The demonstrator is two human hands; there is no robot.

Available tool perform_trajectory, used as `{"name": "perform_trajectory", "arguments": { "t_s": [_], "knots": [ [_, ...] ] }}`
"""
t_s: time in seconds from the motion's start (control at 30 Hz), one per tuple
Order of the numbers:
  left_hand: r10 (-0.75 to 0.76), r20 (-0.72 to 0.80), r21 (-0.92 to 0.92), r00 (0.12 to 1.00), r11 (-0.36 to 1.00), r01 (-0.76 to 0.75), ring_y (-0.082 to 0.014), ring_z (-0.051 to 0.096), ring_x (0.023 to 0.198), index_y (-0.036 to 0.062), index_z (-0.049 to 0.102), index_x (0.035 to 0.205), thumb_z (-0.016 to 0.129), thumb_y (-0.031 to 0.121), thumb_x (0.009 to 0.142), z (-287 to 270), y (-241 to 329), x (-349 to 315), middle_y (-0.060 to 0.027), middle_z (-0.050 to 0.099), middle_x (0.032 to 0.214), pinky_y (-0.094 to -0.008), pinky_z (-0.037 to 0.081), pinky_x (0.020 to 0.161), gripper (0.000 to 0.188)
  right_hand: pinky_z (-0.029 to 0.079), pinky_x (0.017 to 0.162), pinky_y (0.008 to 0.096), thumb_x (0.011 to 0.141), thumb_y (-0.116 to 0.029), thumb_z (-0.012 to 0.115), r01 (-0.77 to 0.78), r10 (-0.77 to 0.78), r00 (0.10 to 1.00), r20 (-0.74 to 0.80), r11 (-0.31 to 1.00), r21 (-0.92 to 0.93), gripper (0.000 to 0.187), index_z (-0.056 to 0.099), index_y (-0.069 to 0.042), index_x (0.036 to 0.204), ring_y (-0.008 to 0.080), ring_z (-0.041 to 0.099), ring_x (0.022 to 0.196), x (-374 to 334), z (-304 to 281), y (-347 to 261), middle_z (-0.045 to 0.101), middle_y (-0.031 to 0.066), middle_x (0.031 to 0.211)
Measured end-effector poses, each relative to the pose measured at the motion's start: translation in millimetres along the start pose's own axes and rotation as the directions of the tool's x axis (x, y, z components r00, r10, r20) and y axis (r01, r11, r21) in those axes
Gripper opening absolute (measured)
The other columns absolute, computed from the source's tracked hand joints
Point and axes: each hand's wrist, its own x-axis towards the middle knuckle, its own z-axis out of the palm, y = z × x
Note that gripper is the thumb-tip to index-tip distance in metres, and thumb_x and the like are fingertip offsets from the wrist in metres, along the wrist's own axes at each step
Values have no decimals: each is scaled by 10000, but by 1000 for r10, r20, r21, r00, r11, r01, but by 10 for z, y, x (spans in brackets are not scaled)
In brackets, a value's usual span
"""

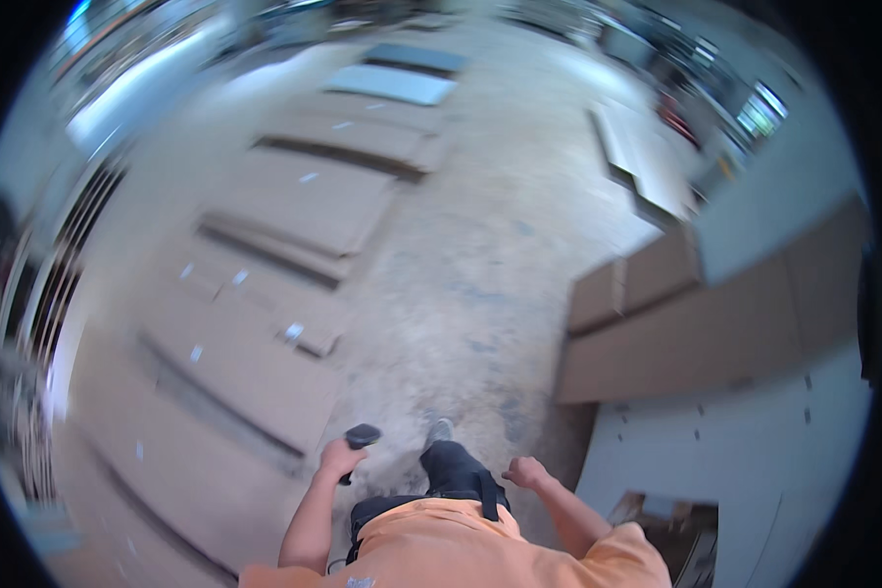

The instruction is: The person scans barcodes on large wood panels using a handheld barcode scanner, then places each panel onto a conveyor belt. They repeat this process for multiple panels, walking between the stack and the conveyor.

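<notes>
My left hand (340,459) is closed round the grip of a black handheld scanner (364,435), a pistol-shaped device. Its rounded head points forward, and the end of the handle shows below my fingers. On the other side of my body, my right hand (527,472) hangs with curled fingers, and nothing shows in it. Nearest to the left hand are flat brown cardboard packages (255,392) with small white labels. To the right of my right hand stands a white panel (647,441) with small dark marks. Motion blur hides the fine detail.
Stacks of flat cartons (314,196) line the left, with pale blue sheets (392,84) beyond. A concrete aisle (461,274) runs ahead, where my shoe (440,429) shows. Brown cartons (696,333) stand at the right; pale boards (642,157) lie farther off.
</notes>
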Motion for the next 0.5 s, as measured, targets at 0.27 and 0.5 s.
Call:
{"name": "perform_trajectory", "arguments": {
  "t_s": [0.27,0.5],
  "knots": [
    [-170,-43,-253,984,955,154,-309,707,863,-19,737,922,783,326,618,474,1075,548,-200,728,912,-391,541,802,462,513,861,431,820,-343,703,255,-308,846,435,951,177,448,642,-52,1155,347,653,1018,-1219,-1349,1284,697,177,1101],
    [-296,237,153,925,952,266,-263,700,840,-17,714,1050,798,372,641,-21,1883,1969,-190,716,994,-374,564,723,570,512,831,422,759,-308,727,50,-217,943,252,842,537,508,598,-5,1146,365,647,1001,-631,-2268,1591,684,193,1059]
  ]
}}
